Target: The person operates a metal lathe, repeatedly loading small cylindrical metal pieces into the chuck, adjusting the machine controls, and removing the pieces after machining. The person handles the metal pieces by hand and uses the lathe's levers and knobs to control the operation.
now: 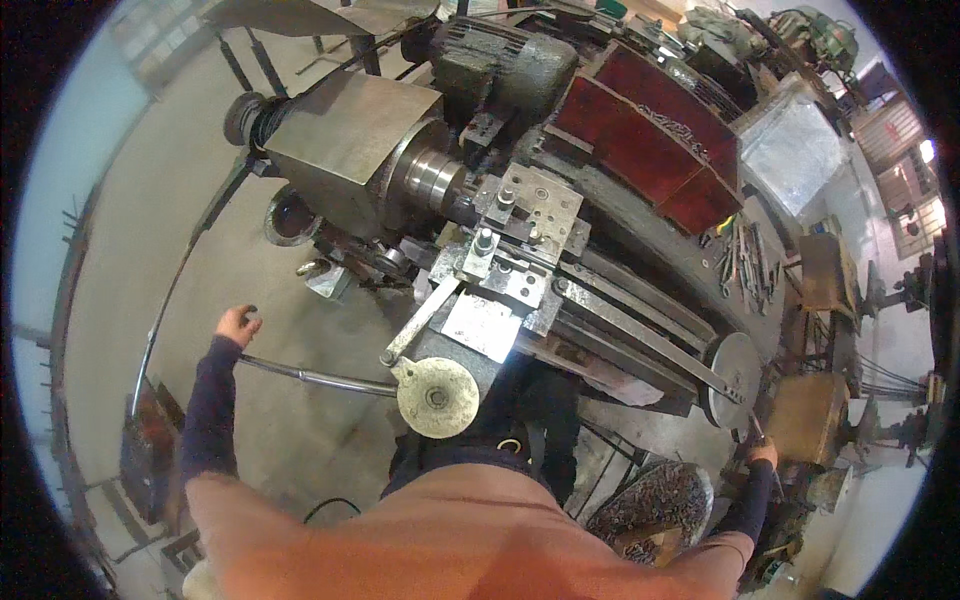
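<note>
Lathe handwheel (727, 378) — right hand (763, 455) just below.

Count, all placed relative to the lathe (520, 230):
- 1 lathe, centre of view.
- 1 chuck (437, 180) at its headstock end.
- 1 motor (505, 65) on top behind the headstock.
- 1 round handwheel (436, 397) at the near front of the lathe.
- 1 larger disc-shaped wheel (735, 368) at the tailstock end.
- 2 red-brown panels (640, 130) behind the lathe bed.
- 1 cluster of hand tools (748, 262) beyond the bed, far right; too small to count singly.
- 1 long thin rod (310, 376) left of the front handwheel.
- 1 pile of metal swarf (655, 497) below the tailstock end.
- 2 hands: left hand (237, 324) left of the lathe, right hand (762, 455) under the tailstock wheel.
</note>
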A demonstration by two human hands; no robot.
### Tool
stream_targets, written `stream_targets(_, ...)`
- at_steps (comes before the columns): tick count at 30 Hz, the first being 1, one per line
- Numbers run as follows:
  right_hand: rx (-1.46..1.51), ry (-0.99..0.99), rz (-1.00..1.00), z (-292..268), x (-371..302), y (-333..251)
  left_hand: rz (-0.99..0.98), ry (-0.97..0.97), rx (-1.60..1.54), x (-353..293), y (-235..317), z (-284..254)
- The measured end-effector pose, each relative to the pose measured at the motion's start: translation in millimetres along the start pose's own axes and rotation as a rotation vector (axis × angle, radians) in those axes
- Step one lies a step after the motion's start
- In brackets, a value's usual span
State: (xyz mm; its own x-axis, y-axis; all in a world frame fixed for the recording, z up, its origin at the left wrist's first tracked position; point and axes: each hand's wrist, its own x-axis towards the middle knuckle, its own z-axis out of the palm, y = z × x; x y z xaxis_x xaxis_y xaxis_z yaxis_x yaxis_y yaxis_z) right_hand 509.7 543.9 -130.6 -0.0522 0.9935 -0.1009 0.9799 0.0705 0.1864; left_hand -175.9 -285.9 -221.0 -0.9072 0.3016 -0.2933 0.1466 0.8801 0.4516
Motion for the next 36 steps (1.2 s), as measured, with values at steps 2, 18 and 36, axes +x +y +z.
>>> stream_targets(2, -0.031, 0.094, -0.013, 26, 27, 33, -0.127, 0.042, -0.413, -24, -2, 22)
stream_targets(18, 0.108, 0.084, 0.261, 85, -117, 9, -0.544, 0.821, -1.172, -65, 5, 54)
stream_targets(36, 0.24, 0.087, 0.292, 86, -137, -6, -0.384, 0.778, -1.041, -54, 17, 46)
